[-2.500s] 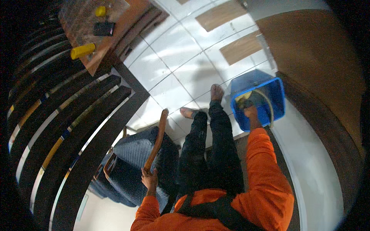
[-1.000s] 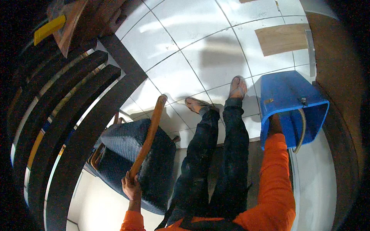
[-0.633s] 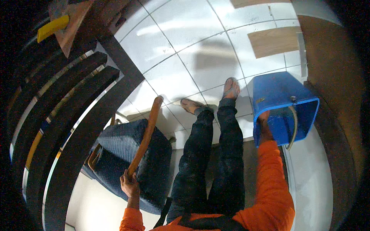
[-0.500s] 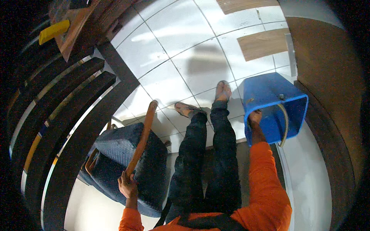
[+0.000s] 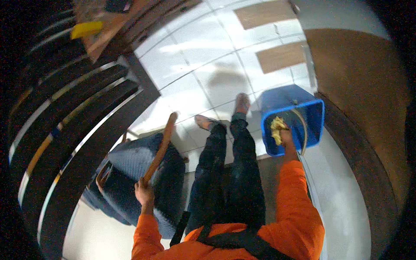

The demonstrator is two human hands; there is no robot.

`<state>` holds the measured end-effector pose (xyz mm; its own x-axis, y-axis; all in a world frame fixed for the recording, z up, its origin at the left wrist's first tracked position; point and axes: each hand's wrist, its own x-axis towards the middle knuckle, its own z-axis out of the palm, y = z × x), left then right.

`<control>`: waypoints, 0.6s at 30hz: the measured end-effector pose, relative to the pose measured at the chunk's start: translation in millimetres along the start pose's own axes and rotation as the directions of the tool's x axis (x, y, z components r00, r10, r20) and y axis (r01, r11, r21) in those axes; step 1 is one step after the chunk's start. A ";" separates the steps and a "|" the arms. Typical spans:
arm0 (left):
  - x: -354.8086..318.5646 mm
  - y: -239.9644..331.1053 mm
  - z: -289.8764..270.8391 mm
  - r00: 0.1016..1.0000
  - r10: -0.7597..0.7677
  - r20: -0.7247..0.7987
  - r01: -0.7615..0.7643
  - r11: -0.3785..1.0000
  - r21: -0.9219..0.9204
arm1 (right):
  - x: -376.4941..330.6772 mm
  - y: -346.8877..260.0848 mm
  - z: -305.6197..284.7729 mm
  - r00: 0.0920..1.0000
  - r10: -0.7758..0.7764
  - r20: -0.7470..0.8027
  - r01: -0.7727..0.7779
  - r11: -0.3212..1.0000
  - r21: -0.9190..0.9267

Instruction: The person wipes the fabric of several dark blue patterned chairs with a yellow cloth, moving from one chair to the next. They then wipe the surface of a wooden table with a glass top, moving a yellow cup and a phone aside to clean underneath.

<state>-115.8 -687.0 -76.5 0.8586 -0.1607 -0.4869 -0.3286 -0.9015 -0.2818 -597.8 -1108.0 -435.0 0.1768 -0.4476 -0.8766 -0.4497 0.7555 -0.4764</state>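
At the left, my left hand [image 5: 144,190] is closed around the near end of a brown wooden armrest [image 5: 161,149]. The armrest runs along a chair with dark grey padding [image 5: 173,190]. On the right, my right hand [image 5: 286,137] reaches into the mouth of a blue bucket [image 5: 284,93], which has a pale curved handle [image 5: 303,134]. A crumpled yellow cloth [image 5: 276,130] is gripped in that hand, inside the bucket's opening. The bucket is beside my right foot.
White floor tiles [image 5: 221,71] lie ahead, with wood-patterned patches [image 5: 281,57]. A dark slatted frame [image 5: 104,125] curves along the left. Beyond it stands a brown piece of furniture with a yellow object [image 5: 86,30] on it. A brown panel [image 5: 346,65] borders the right.
My right hand has come up toward the bucket's mouth, and the yellow cloth in it now shows. My left hand stays on the armrest. The whole view has shifted slightly.
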 end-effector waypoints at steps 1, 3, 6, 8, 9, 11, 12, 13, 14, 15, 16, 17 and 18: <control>-0.7 -5.3 -4.0 1.000 0.005 0.013 -0.005 1.000 0.009 | -15.1 -11.2 11.0 0.997 -0.031 0.068 0.027 0.998 0.053; -1.7 -12.8 -2.3 0.998 0.064 0.003 -0.064 0.998 -0.017 | -27.8 -45.9 25.1 0.994 0.095 -0.054 -0.098 0.994 -0.053; -7.1 18.5 -23.3 0.994 0.105 -0.026 -0.105 0.994 0.024 | -30.6 -62.7 14.9 0.967 0.112 -0.230 -0.196 0.903 -0.382; -13.6 43.3 -42.8 0.985 0.154 -0.076 -0.153 0.988 0.029 | -37.5 -57.0 -13.6 0.983 -0.181 -0.029 0.076 0.544 -0.836; -21.3 48.9 -51.0 0.978 0.179 -0.108 -0.179 0.984 0.014 | -44.9 -66.5 -16.9 0.953 -0.264 0.147 0.195 0.167 -0.966; -53.7 46.9 -60.9 0.974 0.199 -0.103 -0.209 0.974 -0.093 | -60.4 -70.7 -24.6 0.858 -0.297 0.419 0.317 -0.336 -0.887; -72.1 44.1 -57.0 0.979 0.182 -0.096 -0.196 0.966 -0.169 | -56.9 -62.1 -38.8 0.876 -0.313 0.366 0.348 -0.113 -0.931; -79.8 47.5 -55.4 0.976 0.194 -0.104 -0.214 0.943 -0.254 | -44.8 -44.9 -67.4 0.899 -0.329 0.289 0.343 0.120 -0.932; -99.0 45.3 -56.5 0.988 0.147 -0.046 -0.154 0.952 -0.266 | -43.8 -53.5 -62.6 0.894 -0.272 0.357 0.390 0.077 -0.918; -120.1 42.7 -54.9 0.995 0.101 0.014 -0.093 0.954 -0.286 | -45.4 -67.1 -59.3 0.882 -0.214 0.419 0.435 0.032 -0.900; -144.8 33.7 -48.2 0.997 0.036 0.072 -0.011 0.946 -0.325 | -68.5 -98.9 -41.6 0.820 -0.059 0.570 0.534 -0.279 -0.798; -160.0 29.4 -43.2 0.992 -0.009 0.127 0.052 0.938 -0.344 | -96.5 -132.2 -23.8 0.763 0.104 0.638 0.582 -0.541 -0.607; -175.5 23.4 -39.3 0.981 -0.053 0.184 0.118 0.926 -0.358 | -102.0 -134.9 -20.7 0.786 0.055 0.616 0.560 -0.488 -0.670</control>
<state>-258.7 -695.6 34.8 0.7875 -0.0355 -0.6153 -0.0626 -0.9978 -0.0226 -573.2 -1174.2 -279.9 0.6536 -0.0154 -0.7567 -0.2683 -0.9396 -0.2127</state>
